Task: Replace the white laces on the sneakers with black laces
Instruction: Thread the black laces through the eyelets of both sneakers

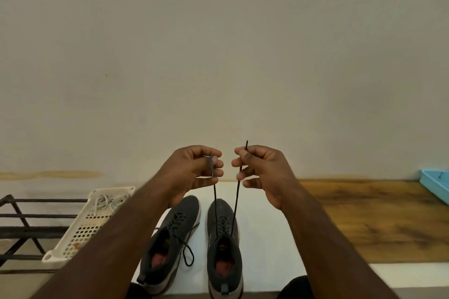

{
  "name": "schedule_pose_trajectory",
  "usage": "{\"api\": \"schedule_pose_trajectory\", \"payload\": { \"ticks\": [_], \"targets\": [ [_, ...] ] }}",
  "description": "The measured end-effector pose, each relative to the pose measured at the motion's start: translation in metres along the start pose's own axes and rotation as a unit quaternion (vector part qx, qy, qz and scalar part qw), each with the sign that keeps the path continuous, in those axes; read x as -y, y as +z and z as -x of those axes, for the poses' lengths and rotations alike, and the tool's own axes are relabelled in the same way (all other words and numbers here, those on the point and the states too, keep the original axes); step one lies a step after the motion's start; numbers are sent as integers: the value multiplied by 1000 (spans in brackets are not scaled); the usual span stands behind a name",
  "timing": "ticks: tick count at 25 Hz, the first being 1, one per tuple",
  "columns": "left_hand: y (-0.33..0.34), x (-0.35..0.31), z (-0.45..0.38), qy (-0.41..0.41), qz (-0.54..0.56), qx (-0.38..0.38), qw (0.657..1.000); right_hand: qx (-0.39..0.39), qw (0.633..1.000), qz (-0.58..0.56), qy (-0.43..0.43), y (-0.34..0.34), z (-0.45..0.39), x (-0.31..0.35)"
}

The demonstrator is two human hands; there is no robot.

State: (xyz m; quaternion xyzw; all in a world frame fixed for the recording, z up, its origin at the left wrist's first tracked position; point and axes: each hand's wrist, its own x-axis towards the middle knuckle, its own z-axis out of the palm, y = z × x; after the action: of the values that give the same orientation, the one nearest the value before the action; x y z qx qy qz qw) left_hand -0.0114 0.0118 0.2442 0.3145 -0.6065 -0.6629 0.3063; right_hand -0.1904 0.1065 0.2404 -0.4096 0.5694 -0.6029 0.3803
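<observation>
Two dark grey sneakers stand side by side on a white sheet, toes pointing away from me. The right sneaker carries a black lace whose two ends rise taut from its top eyelets. My left hand pinches one end and my right hand pinches the other, both raised above the shoe's toe. The right end's tip sticks up past my fingers. The left sneaker is laced in black, with a loose loop lying beside it. White laces lie in a cream basket.
The cream perforated basket sits left of the shoes, beside a dark metal rack. A wooden tabletop extends right, with a blue tray at its far edge. A plain wall stands behind.
</observation>
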Motion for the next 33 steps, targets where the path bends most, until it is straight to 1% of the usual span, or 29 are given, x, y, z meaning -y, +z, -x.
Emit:
{"api": "schedule_pose_trajectory", "payload": {
  "ticks": [3, 5, 9, 12, 17, 19, 20, 22, 23, 25, 27, 28, 30, 31, 33],
  "targets": [
    [5, -5, -1, 50, -70, -39, 996, -74, 995, 51, -53, 10, -5, -4],
    [10, -9, -6, 78, -116, -72, 988, -97, 988, 86, -83, 18, -11, -6],
    [20, -17, -18, 98, -123, -91, 983, -125, 981, 95, -117, 31, -22, -8],
    [22, -20, -26, 93, -122, -95, 984, -123, 980, 102, -121, 33, -28, -10],
    [25, -19, -32, 75, -111, -72, 988, -111, 977, 120, -136, 36, -34, -14],
    [24, -20, -32, 88, -105, -79, 987, -106, 975, 127, -145, 34, -34, -12],
    [23, -20, -31, 96, -95, -94, 986, -109, 975, 126, -144, 29, -33, -12],
    [14, -17, -29, 102, -60, -142, 983, -129, 974, 133, -131, 9, -31, -22],
    [7, -13, -27, 98, -53, -172, 979, -142, 971, 158, -112, -4, -29, -33],
    [-7, 4, -25, 79, -77, -219, 970, -147, 954, 259, -41, -27, -22, -64],
    [-17, 36, -23, 45, -143, -232, 961, -113, 918, 378, 38, -40, -14, -103],
    [-19, 56, -22, 20, -192, -226, 955, -88, 902, 418, 69, -43, -11, -125],
    [-21, 101, -24, -37, -285, -179, 941, -46, 888, 444, 110, -40, -8, -159],
    [-21, 122, -26, -59, -325, -149, 932, -29, 887, 446, 114, -35, -8, -171],
    [-15, 160, -31, -86, -386, -87, 914, -4, 892, 444, 87, -23, -15, -186]
  ]
}}
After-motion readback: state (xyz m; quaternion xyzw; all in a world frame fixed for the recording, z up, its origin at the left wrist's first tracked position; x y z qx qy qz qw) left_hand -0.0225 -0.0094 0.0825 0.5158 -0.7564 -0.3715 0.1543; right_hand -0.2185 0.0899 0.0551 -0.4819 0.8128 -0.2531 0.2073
